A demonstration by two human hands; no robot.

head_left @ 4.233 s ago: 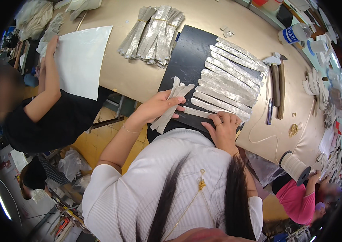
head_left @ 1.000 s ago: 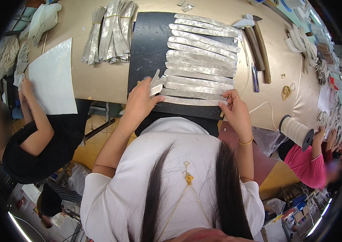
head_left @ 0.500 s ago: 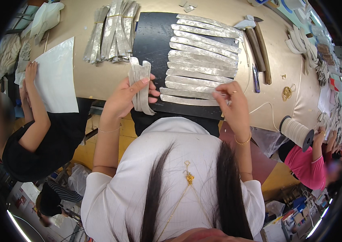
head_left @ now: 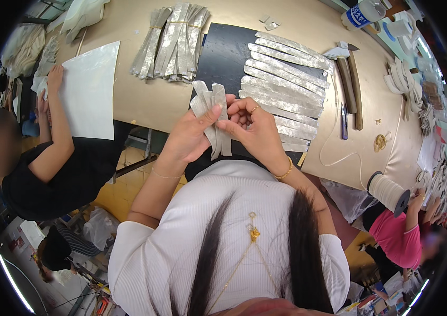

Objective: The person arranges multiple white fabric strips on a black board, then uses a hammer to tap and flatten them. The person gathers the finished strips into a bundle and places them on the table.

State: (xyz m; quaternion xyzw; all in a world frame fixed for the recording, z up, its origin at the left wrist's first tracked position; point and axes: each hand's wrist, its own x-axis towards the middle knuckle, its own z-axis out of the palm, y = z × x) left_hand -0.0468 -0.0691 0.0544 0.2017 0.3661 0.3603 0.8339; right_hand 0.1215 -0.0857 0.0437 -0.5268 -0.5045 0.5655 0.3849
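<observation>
My left hand (head_left: 187,136) grips a small bunch of silvery-grey strips (head_left: 201,94), thumb across the front and fingers behind. My right hand (head_left: 258,129) meets the bunch from its right side, with its fingers curled and thumb and fingertips pinching at the strips' edge. Exactly which strip it pinches is partly hidden by the fingers. Under and beyond my hands lies a black board (head_left: 222,52). Several matching silvery strips (head_left: 281,79) are laid across it in a row, their lower ones partly covered by my right hand.
Banded bundles of strips (head_left: 173,45) lie left of the board. To its right are two wooden-handled hammers (head_left: 351,89), a blue pen-like tool (head_left: 344,122), yellow rubber bands (head_left: 381,142) and a cord spool (head_left: 387,190). At left, a co-worker's arm (head_left: 57,126) rests by a white sheet (head_left: 93,89).
My right hand has left the strips on the board and come left to the bunch in my left hand. The view has shifted, and the lower part of the row is now covered.
</observation>
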